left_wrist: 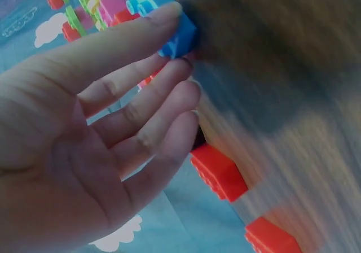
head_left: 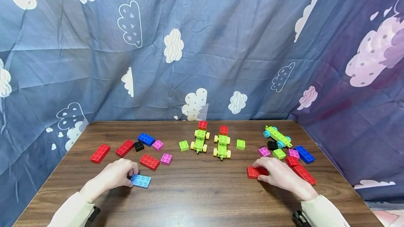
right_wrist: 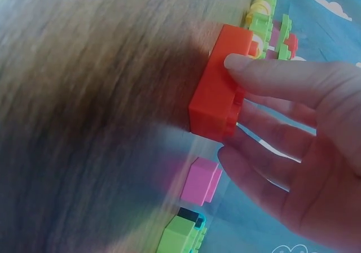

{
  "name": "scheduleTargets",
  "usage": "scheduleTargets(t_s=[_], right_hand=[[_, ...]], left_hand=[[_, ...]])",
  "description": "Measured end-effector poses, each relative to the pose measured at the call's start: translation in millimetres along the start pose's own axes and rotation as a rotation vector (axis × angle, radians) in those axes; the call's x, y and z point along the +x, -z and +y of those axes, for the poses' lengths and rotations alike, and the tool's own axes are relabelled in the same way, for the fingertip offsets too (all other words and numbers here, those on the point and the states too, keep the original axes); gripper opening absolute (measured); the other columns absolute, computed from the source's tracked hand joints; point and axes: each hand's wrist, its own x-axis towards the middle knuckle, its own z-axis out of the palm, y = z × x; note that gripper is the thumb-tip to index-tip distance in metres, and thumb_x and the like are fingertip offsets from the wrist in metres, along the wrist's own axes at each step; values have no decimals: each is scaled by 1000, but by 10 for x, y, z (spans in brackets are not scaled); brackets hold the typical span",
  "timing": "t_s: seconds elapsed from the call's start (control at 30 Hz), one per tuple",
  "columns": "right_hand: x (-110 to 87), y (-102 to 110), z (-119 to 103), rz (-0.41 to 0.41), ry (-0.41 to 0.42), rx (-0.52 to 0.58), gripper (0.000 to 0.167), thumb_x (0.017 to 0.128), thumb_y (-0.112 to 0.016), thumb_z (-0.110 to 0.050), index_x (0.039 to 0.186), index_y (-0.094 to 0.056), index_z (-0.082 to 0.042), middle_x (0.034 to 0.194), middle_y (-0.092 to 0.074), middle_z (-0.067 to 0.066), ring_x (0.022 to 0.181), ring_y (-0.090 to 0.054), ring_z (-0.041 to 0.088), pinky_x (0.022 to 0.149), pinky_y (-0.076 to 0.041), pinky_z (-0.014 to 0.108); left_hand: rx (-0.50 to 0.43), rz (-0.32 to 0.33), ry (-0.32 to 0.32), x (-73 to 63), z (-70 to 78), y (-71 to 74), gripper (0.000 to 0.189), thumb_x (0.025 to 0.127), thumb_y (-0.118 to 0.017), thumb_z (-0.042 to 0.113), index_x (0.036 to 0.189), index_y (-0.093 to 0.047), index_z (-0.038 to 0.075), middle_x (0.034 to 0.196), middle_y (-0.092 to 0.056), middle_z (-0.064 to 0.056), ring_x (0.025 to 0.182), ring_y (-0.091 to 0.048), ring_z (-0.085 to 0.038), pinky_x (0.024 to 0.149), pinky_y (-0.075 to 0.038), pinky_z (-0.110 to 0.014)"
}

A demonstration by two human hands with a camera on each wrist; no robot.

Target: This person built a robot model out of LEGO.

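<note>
A light blue brick [head_left: 141, 181], studs up, lies at the front left of the table. My left hand [head_left: 122, 172] pinches its left end, and the left wrist view shows the thumb [left_wrist: 161, 17] along the brick's side. On the right, my right hand [head_left: 277, 172] grips a long red brick [head_left: 253, 172] across its middle. Its thumb [right_wrist: 240, 65] presses the near side, while the fingers reach behind to the far side, partly hidden by the brick. Both bricks are at the tabletop.
Beyond the left hand lie red bricks [head_left: 149, 162], pink bricks [head_left: 166, 159], a dark blue brick [head_left: 146, 139] and a black brick [head_left: 139, 146]. Two green cars with yellow wheels [head_left: 222, 148] stand at centre back. Right of them are a blue-wheeled green car [head_left: 278, 136] and several loose bricks.
</note>
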Motion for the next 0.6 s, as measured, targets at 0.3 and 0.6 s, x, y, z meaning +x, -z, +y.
scheduleTargets(t_s=[0.3,0.6], right_hand=[[15,7,18,-28,28,48,30,79,-82,-19,106,-71,-14,104,-72,-2,95,-67,18,84,-57,40],[51,-34,43,-23,53,82,28,80,-81,-18,105,-71,-12,103,-72,-2,94,-67,16,84,-57,38]], left_hand=[[36,51,-145,10,216,-116,30,67,-90,29,79,-63,23,72,-54,14,66,-44,1,53,-37,-23],[107,172,-344,105,492,-271,30,71,-87,37,83,-65,22,79,-59,11,67,-46,5,53,-39,-18]])
